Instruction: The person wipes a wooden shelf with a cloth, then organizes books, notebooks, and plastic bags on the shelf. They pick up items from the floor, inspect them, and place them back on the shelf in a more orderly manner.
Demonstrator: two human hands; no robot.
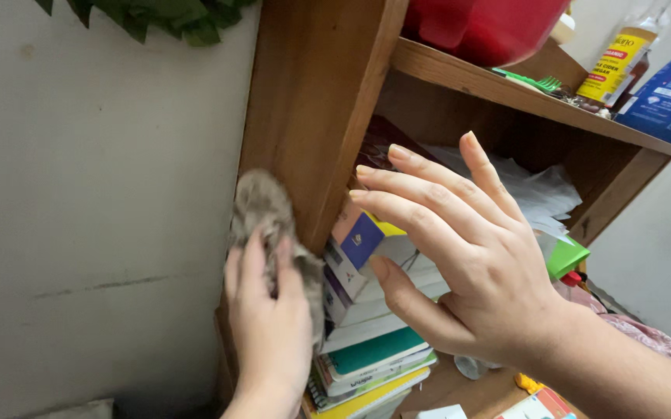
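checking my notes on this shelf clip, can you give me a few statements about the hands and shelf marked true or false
1. The left hand presses a grey cloth against the wooden shelf side panel. True.
2. The right hand grips a book. False: it is open, fingers spread, in front of the stacked books.
3. A red container sits on the upper shelf board. True.
4. The books stand upright in a row. False: they lie stacked flat.

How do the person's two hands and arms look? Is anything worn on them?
The left hand and right hand are bare: no gloves, rings or watch visible. The right forearm is uncovered, with no sleeve. Fingernails are short and unpainted.
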